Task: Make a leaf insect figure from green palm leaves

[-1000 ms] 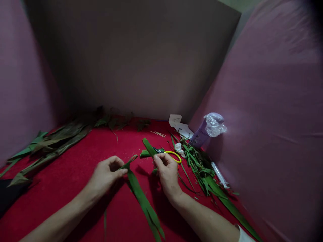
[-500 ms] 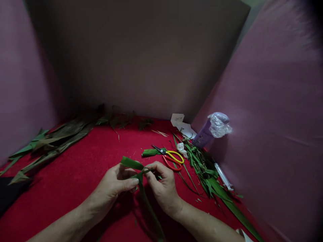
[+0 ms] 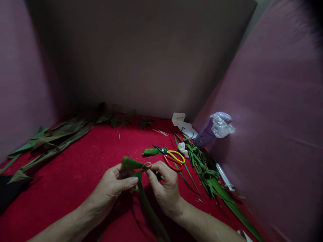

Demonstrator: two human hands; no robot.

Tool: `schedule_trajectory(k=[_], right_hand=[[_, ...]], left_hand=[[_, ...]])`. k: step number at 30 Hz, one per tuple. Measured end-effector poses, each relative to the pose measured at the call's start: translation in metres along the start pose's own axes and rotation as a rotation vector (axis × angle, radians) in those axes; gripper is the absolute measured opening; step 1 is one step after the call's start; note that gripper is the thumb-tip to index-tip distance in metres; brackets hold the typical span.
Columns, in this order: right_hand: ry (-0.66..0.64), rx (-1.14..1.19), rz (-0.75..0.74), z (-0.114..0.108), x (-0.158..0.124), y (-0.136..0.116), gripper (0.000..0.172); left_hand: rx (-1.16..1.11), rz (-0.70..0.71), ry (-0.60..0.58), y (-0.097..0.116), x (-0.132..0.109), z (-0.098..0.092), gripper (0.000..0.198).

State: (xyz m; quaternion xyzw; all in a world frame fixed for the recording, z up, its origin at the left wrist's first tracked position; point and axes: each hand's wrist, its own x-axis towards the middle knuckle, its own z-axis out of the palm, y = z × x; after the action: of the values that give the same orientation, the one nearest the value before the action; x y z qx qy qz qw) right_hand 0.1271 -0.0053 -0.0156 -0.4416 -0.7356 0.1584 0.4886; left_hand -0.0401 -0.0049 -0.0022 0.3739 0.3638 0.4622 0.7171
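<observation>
Green leaf strips (image 3: 132, 163) sit right between 2 busy hands, up over the red worktop (image 3: 113, 143), 1 end jutting up and left, a long tail hanging towards the person. Left hand (image 3: 111, 186) has them pinched, thumb laid along the top; right hand (image 3: 165, 190), close beside it, clamps the crossing with its fingertips, a thin loop curling just there. Just beyond, scissors (image 3: 163, 151) with 1 yellow and 1 red handle lie with their blades across a short leaf piece (image 3: 149, 152). Over to the right, a heap of leaf scraps (image 3: 196, 159), a crumpled white tissue (image 3: 182, 147) at its edge, and a purple container (image 3: 205, 135) leaning behind. Far left, long leaves (image 3: 59, 137) sprawl.
</observation>
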Motion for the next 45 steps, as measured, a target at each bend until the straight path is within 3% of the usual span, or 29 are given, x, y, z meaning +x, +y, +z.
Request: schedule_trajectory(k=[7, 12, 17, 20, 26, 32, 35, 45], right_hand=[[0.085, -0.518, -0.433, -0.011, 0.004, 0.008, 0.023], [0.016, -0.631, -0.581, -0.014, 0.0, 0.003, 0.029], [0.039, -0.645, -0.642, -0.012, 0.001, 0.0, 0.025], [0.001, -0.537, -0.564, -0.01, 0.001, 0.003, 0.028], [-0.05, -0.188, -0.271, -0.011, 0.003, 0.002, 0.034], [-0.099, 0.141, 0.076, -0.004, 0.006, -0.006, 0.01], [-0.137, 0.281, 0.251, -0.001, 0.005, -0.007, 0.008], [-0.118, 0.593, 0.493, -0.002, 0.008, -0.01, 0.012]], left_hand=[[-0.206, -0.166, -0.033, 0.001, -0.001, 0.004, 0.03], [-0.309, -0.199, -0.013, 0.001, 0.001, 0.004, 0.016], [-0.332, -0.196, 0.018, -0.001, 0.001, 0.001, 0.014], [-0.268, -0.145, -0.002, 0.001, -0.001, 0.001, 0.015], [-0.15, -0.04, 0.02, 0.007, -0.004, 0.0, 0.02], [-0.077, -0.006, 0.002, 0.005, -0.004, 0.001, 0.017], [-0.045, 0.007, 0.027, 0.003, -0.004, 0.001, 0.015], [-0.026, -0.024, 0.034, 0.0, -0.002, -0.001, 0.021]])
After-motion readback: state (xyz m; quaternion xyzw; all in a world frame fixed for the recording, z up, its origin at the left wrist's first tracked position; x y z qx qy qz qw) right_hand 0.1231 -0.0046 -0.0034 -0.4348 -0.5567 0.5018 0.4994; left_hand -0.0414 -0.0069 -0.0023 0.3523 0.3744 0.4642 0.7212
